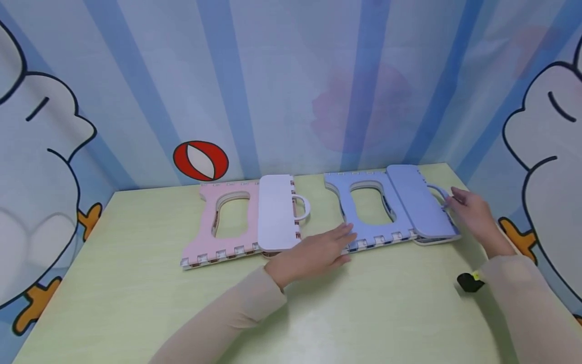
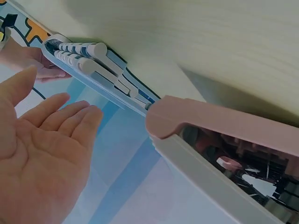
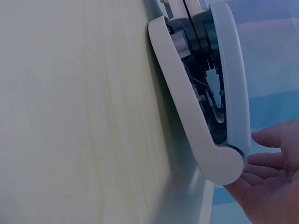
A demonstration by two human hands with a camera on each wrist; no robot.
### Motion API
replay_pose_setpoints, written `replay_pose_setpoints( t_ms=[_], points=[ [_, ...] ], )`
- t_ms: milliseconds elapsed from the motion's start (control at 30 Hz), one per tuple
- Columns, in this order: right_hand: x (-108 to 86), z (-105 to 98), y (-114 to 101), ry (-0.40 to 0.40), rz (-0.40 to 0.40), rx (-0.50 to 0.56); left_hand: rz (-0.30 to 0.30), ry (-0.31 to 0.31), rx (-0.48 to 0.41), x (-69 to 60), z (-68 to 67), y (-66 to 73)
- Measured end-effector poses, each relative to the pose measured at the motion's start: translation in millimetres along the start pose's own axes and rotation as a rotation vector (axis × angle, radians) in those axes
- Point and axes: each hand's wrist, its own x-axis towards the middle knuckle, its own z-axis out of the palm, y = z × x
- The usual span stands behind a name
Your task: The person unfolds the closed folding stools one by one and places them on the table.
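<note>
The blue stool [image 1: 409,202] lies folded on the table [image 1: 136,303], with the pink stool [image 1: 253,217] just left of it. Your right hand [image 1: 475,217] is at the handle [image 1: 439,188] on the blue stool's right end; whether the fingers close round it I cannot tell. Your left hand [image 1: 313,255] holds nothing, fingers extended at the blue stool's near left corner; contact there is unclear. Expect stiff, fairly light plastic, smooth enough to slide, with hinged panels that may swing apart and nip you. Best take the blue stool by its handle and steady its left end, fingertips off the hinges.
</note>
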Motion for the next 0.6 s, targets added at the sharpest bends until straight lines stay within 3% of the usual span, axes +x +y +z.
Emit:
replay_pose_setpoints(
  t_ms=[200,333,467,600],
  points=[
    [7.1,2,3,-0.019,0.077,0.101,-0.030,-0.057,-0.004,10.3,4.9,3.2],
    [13.7,3,7,-0.018,0.132,0.171,-0.046,-0.133,0.024,17.4,9.8,5.8],
    [18.5,6,10,-0.002,0.172,0.243,-0.048,-0.201,0.086,24.0,16.9,9.2],
    [21.2,10,12,0.027,0.187,0.274,-0.059,-0.218,0.150,27.8,21.6,13.0]
  ],
)
